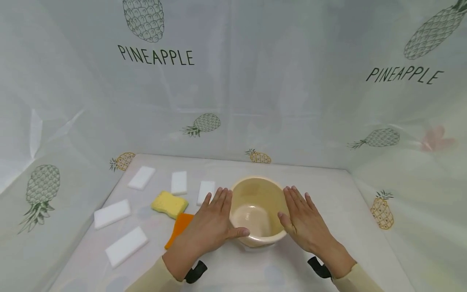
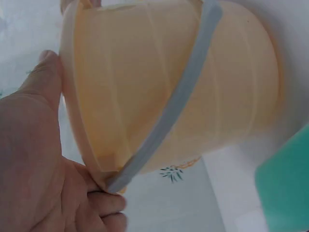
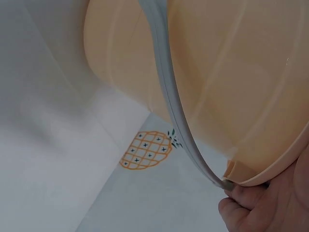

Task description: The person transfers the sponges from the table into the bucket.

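Observation:
A cream plastic bucket (image 1: 251,219) stands on the table between both hands, its open top toward the head camera. Flat along the left of its rim lies my left hand (image 1: 213,225), fingers straight and together, thumb reaching over the near edge. My right hand (image 1: 304,223) rests against the opposite side of the rim, fingers extended and thumb apart. The grey bail handle (image 2: 169,108) crosses the bucket's outer wall in the left wrist view. In the right wrist view, fingertips are right at the end of the handle (image 3: 169,92) beside the rim.
Left of the bucket lie a yellow sponge (image 1: 169,204), an orange piece (image 1: 179,229) partly hidden by my left hand, and several white blocks (image 1: 125,246). A green object (image 2: 287,183) shows in the left wrist view. A pineapple-print sheet (image 1: 277,101) encloses the table.

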Tool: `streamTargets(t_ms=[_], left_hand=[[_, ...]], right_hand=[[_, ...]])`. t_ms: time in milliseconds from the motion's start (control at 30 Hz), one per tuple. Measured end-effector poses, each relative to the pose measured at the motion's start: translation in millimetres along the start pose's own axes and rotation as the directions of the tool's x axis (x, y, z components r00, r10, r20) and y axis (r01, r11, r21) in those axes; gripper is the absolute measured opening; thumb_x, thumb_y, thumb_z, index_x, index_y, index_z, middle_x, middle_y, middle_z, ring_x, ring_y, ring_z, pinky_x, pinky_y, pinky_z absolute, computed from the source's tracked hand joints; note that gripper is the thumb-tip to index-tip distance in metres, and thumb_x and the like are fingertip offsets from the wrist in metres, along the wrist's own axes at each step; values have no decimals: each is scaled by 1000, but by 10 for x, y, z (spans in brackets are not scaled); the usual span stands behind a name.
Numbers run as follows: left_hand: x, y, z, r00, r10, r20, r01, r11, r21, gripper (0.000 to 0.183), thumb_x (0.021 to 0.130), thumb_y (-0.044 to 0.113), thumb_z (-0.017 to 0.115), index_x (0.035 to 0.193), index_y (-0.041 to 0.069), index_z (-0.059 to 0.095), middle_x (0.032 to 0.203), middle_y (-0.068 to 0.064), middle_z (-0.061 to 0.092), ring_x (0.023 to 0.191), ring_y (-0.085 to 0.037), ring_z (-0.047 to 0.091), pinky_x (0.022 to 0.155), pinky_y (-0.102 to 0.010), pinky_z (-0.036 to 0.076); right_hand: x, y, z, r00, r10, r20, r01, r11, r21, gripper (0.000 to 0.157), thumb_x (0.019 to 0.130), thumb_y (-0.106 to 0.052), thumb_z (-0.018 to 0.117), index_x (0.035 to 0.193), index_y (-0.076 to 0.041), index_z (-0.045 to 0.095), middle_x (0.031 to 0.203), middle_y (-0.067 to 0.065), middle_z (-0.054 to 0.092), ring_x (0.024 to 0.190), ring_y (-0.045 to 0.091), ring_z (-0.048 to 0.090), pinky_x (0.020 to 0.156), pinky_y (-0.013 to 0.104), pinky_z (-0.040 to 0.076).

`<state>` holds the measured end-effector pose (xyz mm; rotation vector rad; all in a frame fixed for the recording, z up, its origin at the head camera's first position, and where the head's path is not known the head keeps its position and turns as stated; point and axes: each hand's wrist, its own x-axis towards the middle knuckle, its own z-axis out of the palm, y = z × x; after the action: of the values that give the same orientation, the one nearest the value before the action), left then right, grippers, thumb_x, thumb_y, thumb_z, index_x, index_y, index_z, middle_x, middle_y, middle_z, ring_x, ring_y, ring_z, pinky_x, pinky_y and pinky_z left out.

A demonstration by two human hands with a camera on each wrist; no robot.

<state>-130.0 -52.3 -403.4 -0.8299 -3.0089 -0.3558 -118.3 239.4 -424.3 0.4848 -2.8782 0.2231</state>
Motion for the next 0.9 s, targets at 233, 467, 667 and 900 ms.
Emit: streamTargets(t_ms=[233,467,667,900], left_hand=[[-9,-75,115,998,21,-55,-18,999,47,106,85,82,23,155,2,15,162,-14,14,152,-30,9,120,-57,8],[-24,-158,137,997,41,-72,-36,997,62,100,88,79,21,155,6,16,163,-11,14,152,-26,11,121,-53,8],[-47,-177,99,997,53,-52,-49,997,61,97,89,77,22,155,6,17,163,-12,17,152,-26,10,121,-51,10],[-76,-167,77,999,45,-30,-44,998,37,96,90,76,22,155,5,16,163,-13,16,152,-27,9,121,-51,11]], right_hand=[[13,5,9,1000,6,4,-6,1000,22,68,102,-46,36,153,-2,25,158,16,30,149,33,23,117,56,18],[6,-4,0,999,22,30,-23,999,26,70,102,-47,36,154,-3,22,159,15,27,149,33,21,118,57,15],[8,15,-20,999,27,41,-27,1000,-3,71,102,-50,33,154,-3,22,160,15,26,150,32,20,118,57,13],[-24,36,8,999,48,14,-48,999,-2,67,103,-46,33,153,-2,25,159,16,28,149,34,21,118,57,13]])
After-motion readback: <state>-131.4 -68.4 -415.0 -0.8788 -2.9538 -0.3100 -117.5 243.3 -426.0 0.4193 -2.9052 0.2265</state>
